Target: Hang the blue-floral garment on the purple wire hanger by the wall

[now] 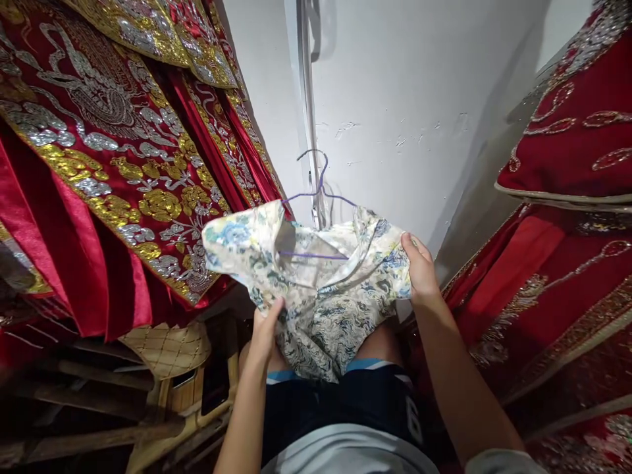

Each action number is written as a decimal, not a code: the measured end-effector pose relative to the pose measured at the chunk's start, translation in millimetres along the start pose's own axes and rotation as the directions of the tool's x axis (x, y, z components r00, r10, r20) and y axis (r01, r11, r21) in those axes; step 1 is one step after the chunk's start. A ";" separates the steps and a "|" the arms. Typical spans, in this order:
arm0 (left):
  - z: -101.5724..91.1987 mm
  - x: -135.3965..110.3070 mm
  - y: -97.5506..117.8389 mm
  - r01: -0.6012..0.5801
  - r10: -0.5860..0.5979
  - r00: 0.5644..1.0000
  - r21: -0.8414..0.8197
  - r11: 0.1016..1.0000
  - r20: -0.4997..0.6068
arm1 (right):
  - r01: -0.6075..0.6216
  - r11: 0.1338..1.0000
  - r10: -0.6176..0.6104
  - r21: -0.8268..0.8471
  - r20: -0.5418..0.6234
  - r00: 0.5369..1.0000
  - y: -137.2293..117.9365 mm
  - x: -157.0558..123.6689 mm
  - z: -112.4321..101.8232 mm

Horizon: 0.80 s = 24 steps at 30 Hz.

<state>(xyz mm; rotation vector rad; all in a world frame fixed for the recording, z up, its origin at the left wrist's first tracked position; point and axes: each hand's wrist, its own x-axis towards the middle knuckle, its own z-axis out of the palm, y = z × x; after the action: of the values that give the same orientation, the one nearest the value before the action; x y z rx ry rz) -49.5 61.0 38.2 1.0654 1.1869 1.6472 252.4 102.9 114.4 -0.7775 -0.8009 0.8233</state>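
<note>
Two bare hands hold one floral top (pixel 340 309) in the head view, out in front of the person and above the lap; the left hand (pixel 266 322) pinches the near left side of the cloth below the sleeve, thumb on the front and fingers mostly hidden behind; the right hand (pixel 419 263) pinches the end of the right sleeve, its thumb at the edge; a thin purple hanger (pixel 318 193) sits inside the top, its shoulders running under the fabric on both sides of the neckline and its lower bar showing through the opening; its hook points to the far side, curling left — whether it touches anything behind, I cannot tell; beyond is a pale wall (pixel 419 72) with scuffed marks, and a narrow strip (pixel 305 85) runs along it; on the left hang red cloths with gold and silver embroidery (pixel 162 204), and near left, below them, is a wooden seat with a quilted yellowish cushion (pixel 170 349); on the right are more red cloths with beaded patterns (pixel 518 283); dark shorts (pixel 340 408) with pale blue and white trim show at the near edge — just below the top.
</note>
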 end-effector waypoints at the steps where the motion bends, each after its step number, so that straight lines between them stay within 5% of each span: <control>1: 0.3 -6.2 -6.9 0.012 -0.012 1.000 0.021 1.000 -0.013 | -0.009 1.000 0.009 -0.004 0.013 1.000 2.6 -4.8 0.1; 5: 8.2 -25.1 -16.0 0.044 -0.044 0.999 0.017 0.999 -0.019 | -0.013 1.000 0.012 -0.013 -0.061 0.998 9.3 -10.1 -11.7; 10: 20.4 -22.3 1.3 0.003 -0.010 0.991 0.053 0.999 0.133 | 0.042 0.999 -0.041 0.001 -0.243 0.969 7.3 9.3 -19.7; 19: 9.9 -24.0 -17.5 0.037 -0.021 0.989 0.113 0.993 -0.144 | -0.008 1.000 0.009 -0.020 0.030 1.000 -2.2 -10.4 1.1; 24: -4.5 -46.4 -28.9 0.097 -0.097 0.995 0.175 0.980 -0.007 | 0.078 0.987 -0.094 -0.143 -0.106 0.990 18.1 -35.6 -23.8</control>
<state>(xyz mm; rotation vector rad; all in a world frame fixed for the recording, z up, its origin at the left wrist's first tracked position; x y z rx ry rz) -35.7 22.5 1.7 1.0978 1.3817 1.4878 251.0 74.5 77.6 -0.8982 -0.7912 0.6457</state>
